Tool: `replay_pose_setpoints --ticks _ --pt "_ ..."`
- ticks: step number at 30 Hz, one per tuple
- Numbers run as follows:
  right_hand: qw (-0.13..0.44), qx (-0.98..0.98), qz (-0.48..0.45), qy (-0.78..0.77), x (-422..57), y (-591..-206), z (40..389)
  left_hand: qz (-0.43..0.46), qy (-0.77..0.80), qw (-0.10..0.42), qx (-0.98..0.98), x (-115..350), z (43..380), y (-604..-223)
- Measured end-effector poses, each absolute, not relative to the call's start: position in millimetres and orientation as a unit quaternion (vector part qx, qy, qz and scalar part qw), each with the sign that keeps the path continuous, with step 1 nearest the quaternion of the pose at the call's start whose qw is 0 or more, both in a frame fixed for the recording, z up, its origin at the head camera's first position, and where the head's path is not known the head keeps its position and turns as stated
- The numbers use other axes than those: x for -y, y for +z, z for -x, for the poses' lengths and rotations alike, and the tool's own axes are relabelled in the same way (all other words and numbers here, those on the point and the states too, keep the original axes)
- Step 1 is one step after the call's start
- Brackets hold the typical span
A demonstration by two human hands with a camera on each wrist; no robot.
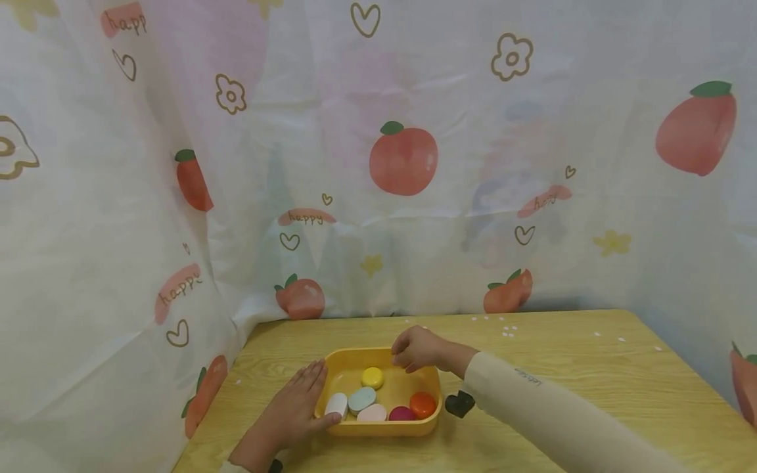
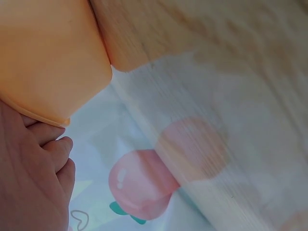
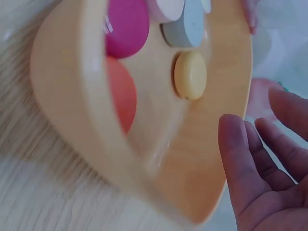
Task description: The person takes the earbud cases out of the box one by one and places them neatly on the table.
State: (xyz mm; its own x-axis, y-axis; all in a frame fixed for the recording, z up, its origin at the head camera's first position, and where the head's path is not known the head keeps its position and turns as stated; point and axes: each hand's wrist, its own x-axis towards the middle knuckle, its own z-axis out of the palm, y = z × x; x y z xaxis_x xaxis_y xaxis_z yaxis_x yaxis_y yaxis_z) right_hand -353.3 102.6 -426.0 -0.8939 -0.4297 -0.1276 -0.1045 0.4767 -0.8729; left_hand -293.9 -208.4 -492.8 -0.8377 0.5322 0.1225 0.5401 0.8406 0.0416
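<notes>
A yellow tray (image 1: 384, 430) sits on the wooden table with several smooth, rounded pieces in it. They include a yellow piece (image 1: 372, 378), a pale blue piece (image 1: 362, 399), a white piece (image 1: 336, 405), a pale pink piece (image 1: 372, 414), a magenta piece (image 1: 402, 414) and an orange-red piece (image 1: 422, 405). My left hand (image 1: 294, 407) holds the tray's left side, thumb over the front rim and fingertips at the back-left rim. Over the back-right rim is my right hand (image 1: 421, 348); in the right wrist view its loosely bent fingers (image 3: 233, 132) hold nothing.
Small white bits (image 1: 508, 330) lie scattered on the wooden table (image 1: 556, 368), mostly toward the back and right. A dark heart-shaped object (image 1: 459, 403) shows beside the right wrist. A fruit-printed cloth (image 1: 426, 249) hangs behind the table and along both sides.
</notes>
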Motion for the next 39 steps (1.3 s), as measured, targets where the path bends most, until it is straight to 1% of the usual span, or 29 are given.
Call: replay_pose_setpoints --ticks 9,19,31,39 --pt "0.179 -0.834 0.169 -0.493 -84.0 -426.6 345.8 0.283 -0.040 0.055 0.957 207.4 292.5 -491.2" --pt "0.182 -0.827 0.177 -0.502 -64.3 -436.4 339.4 0.274 -0.041 0.049 0.960 207.5 290.2 -493.9" --pt "0.193 -0.826 0.197 -0.491 -52.7 -451.6 338.9 0.285 -0.033 0.062 0.956 206.7 291.4 -494.1" --pt "0.187 -0.853 0.219 -0.435 -43.3 -452.4 335.9 0.283 -0.033 0.064 0.956 207.7 292.8 -494.1"
